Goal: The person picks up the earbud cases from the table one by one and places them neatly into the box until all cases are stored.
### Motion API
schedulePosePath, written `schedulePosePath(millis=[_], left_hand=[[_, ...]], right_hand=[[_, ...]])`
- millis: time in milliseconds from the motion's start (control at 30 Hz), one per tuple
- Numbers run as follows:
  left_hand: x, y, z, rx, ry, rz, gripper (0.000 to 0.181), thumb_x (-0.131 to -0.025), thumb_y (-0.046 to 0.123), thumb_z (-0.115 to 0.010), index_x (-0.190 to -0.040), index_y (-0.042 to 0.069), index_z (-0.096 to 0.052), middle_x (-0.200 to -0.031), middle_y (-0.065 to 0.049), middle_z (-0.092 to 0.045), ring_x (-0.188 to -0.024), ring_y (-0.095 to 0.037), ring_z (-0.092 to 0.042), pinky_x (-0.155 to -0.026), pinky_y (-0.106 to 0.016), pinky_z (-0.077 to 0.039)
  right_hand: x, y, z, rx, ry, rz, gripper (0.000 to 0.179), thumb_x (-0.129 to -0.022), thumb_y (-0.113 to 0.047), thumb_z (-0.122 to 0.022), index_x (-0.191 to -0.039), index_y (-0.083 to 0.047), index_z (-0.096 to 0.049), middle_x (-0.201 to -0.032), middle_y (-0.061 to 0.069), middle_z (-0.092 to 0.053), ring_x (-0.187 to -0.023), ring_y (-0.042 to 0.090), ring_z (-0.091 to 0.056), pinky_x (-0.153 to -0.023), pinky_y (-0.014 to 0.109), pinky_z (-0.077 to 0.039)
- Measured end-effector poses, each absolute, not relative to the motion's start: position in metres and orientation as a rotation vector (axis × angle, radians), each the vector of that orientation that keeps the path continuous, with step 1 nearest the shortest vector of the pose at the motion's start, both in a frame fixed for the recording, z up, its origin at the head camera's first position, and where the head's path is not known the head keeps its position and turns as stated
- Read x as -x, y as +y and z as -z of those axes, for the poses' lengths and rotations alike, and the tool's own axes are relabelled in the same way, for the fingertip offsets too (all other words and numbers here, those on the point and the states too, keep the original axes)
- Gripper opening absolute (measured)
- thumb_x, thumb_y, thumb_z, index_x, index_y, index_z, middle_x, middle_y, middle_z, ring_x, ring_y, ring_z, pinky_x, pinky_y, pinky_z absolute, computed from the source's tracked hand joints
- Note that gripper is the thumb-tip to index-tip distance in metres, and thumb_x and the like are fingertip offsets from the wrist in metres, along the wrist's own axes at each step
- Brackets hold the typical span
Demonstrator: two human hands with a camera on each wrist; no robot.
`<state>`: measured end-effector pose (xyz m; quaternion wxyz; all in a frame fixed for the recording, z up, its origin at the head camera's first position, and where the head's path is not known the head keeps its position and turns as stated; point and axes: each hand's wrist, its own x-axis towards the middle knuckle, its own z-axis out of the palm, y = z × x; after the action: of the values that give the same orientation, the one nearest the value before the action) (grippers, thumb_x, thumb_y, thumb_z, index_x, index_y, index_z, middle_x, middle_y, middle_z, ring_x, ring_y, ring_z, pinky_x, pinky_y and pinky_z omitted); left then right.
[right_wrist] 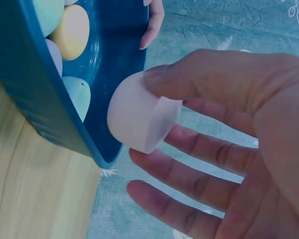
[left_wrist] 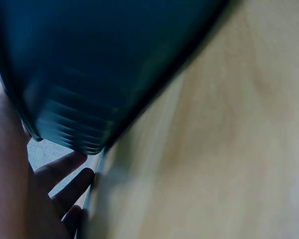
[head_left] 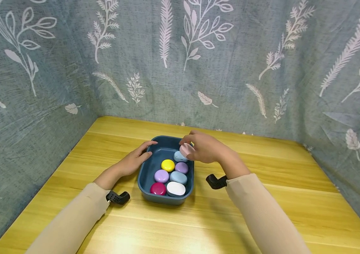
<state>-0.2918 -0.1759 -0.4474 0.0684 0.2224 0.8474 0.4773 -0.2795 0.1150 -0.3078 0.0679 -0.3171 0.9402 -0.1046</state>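
Note:
A dark blue rectangular bin [head_left: 165, 201] stands on the table. My left hand [head_left: 133, 160] grips its left rim near the far corner, thumb over the edge, with fingers [left_wrist: 72, 191] along the outer wall in the left wrist view. Over the bin's far right corner, my right hand [head_left: 206, 146] pinches a pale pink rounded piece [right_wrist: 139, 112] with a flat side, between thumb and fingers. Below it lies a light blue oval piece [head_left: 180, 156] with small dark marks, partly covered by the pink one.
Along the bin's right side and near end sit a yellow piece [head_left: 168, 165], two purple pieces [head_left: 162, 176], a blue-grey piece [head_left: 178, 177], a crimson piece [head_left: 158, 188] and a white piece [head_left: 176, 188]. The wooden table [head_left: 262, 197] meets a leaf-patterned curtain [head_left: 173, 91].

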Motion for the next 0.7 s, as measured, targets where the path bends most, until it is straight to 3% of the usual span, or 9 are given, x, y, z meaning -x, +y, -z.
schedulePosePath(millis=[233,533,700], left_hand=[[0.273,-0.173,0.418,-0.690,2.496,-1.419,0.047,-0.106,0.030,-0.035,-0.152,0.022,-0.027,-0.161,-0.007,-0.018,-0.146,-0.033,-0.023,-0.117,-0.058,-0.021],[0.289,-0.176,0.445,-0.697,2.533,-1.430,0.045,-0.106,0.038,-0.034,-0.149,0.038,-0.026,-0.161,0.002,-0.018,-0.147,-0.029,-0.023,-0.117,-0.059,-0.019],[0.290,-0.176,0.446,-0.707,2.547,-1.436,0.044,-0.105,0.043,-0.035,-0.148,0.040,-0.028,-0.159,0.005,-0.020,-0.146,-0.027,-0.025,-0.117,-0.058,-0.021]], right_hand=[[0.291,0.104,0.313,1.011,2.822,0.343,0.037,-0.089,-0.022,-0.067,-0.125,-0.021,-0.064,-0.121,-0.001,-0.055,-0.098,0.017,-0.056,-0.085,0.032,-0.050],[0.298,0.093,0.321,1.011,2.798,0.367,0.039,-0.089,-0.023,-0.067,-0.128,-0.020,-0.063,-0.122,0.000,-0.054,-0.095,0.016,-0.055,-0.083,0.031,-0.050],[0.302,0.087,0.323,1.009,2.791,0.367,0.040,-0.089,-0.022,-0.068,-0.129,-0.019,-0.062,-0.122,0.000,-0.055,-0.097,0.016,-0.055,-0.085,0.032,-0.050]])
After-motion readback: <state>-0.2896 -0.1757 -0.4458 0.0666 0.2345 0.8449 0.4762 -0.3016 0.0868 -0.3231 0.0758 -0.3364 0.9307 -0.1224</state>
